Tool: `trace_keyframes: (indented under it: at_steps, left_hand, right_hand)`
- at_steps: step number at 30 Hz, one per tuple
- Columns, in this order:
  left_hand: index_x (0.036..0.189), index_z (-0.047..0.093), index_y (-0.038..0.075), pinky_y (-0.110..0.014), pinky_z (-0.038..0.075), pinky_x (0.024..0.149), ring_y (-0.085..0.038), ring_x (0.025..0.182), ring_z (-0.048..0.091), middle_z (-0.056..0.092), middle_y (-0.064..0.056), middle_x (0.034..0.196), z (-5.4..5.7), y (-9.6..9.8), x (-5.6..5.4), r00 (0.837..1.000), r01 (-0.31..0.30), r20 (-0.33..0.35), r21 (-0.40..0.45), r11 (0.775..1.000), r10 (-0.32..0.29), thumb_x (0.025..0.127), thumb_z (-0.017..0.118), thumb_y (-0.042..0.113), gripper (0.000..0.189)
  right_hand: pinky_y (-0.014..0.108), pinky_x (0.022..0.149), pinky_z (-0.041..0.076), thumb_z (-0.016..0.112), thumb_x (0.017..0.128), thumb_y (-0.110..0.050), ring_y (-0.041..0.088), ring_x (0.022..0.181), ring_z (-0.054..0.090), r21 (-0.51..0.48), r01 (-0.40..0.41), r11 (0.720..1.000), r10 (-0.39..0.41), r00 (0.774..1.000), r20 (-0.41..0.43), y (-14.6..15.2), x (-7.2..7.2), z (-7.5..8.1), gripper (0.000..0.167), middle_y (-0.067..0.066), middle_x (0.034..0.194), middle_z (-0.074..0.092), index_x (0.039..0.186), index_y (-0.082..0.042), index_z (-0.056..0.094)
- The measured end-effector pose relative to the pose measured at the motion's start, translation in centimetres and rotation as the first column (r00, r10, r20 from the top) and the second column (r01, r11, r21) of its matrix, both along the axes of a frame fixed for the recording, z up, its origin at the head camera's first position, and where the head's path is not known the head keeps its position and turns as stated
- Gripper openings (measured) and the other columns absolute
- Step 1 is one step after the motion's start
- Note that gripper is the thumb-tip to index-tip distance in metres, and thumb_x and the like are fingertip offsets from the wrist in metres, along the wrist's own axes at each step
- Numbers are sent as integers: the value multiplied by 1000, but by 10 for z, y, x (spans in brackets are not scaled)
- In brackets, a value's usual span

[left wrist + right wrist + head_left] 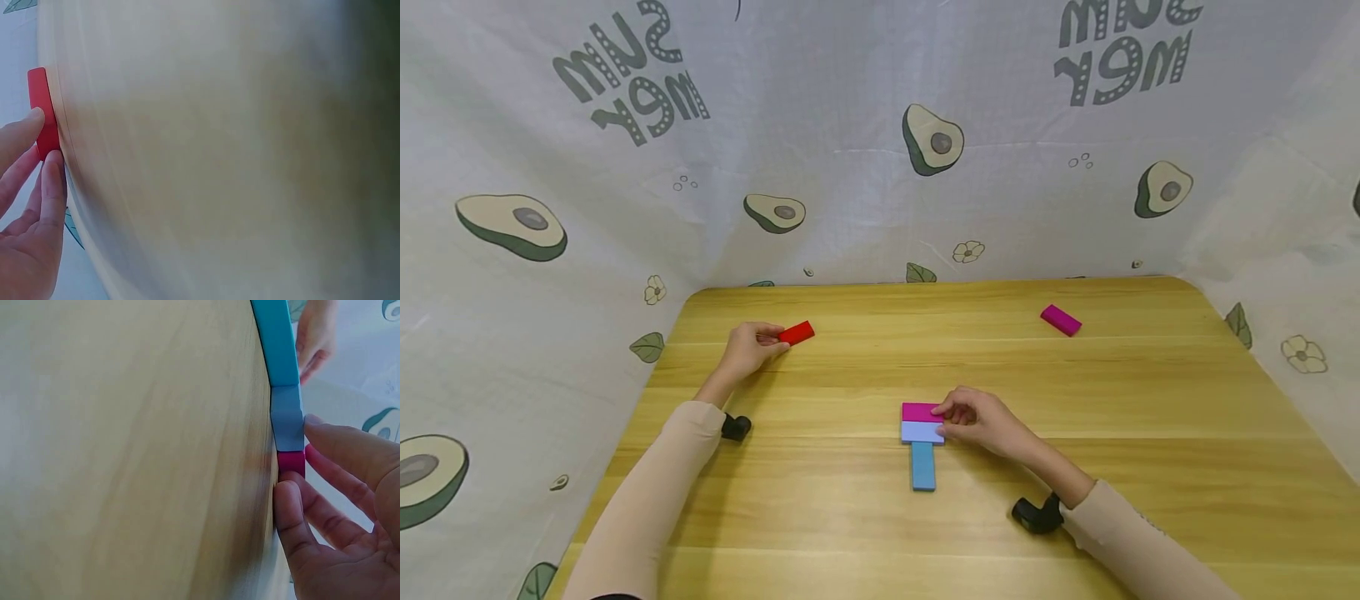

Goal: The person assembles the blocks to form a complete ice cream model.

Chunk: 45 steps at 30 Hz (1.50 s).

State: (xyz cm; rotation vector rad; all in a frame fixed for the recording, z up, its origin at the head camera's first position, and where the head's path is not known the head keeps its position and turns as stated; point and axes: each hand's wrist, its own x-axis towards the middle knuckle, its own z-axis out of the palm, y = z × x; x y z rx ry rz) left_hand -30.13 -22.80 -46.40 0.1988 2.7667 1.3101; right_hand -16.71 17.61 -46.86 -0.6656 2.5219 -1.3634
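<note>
At the far left of the table, my left hand (750, 348) pinches a red block (797, 332) by its near end. The left wrist view shows the thumb on one face of that red block (41, 112) and fingers against its lower end. Near the middle, my right hand (985, 422) has its curled fingers at the right end of a magenta block (919, 412). Its thumb touches the light blue-violet block (921, 432) lying against it. A blue block (922, 467) extends from these toward me, forming a T. The right fingertips' contact is partly hidden.
Another magenta block (1061, 321) lies at the back right of the wooden table (850, 517). A white cloth (850, 108) printed with avocados hangs behind the table and at its sides. Each wrist carries a small black camera.
</note>
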Motion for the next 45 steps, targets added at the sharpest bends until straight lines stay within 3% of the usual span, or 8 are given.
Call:
trace_keyframes:
  at_steps: [21, 45]
  left_hand:
    - [118, 69, -8, -38, 58, 84, -31, 95, 69, 70, -24, 111, 4, 9, 1, 999, 22, 27, 1, 1000, -22, 89, 76, 7, 34]
    - [118, 70, -6, -39, 57, 86, -29, 95, 70, 70, -22, 111, 2, 19, -2, 995, 95, 26, -3, 996, -94, 88, 77, 8, 34]
  right_hand:
    - [25, 71, 51, 78, 88, -11, 15, 81, 57, -1, 0, 1000, 0, 1000, -3, -1, 1, 1, 19, 1, 92, 65, 105, -3, 72]
    - [25, 71, 52, 77, 88, -9, 16, 82, 57, -10, 4, 1000, -4, 1000, 14, 0, 0, 1, 19, 5, 95, 65, 105, -3, 72]
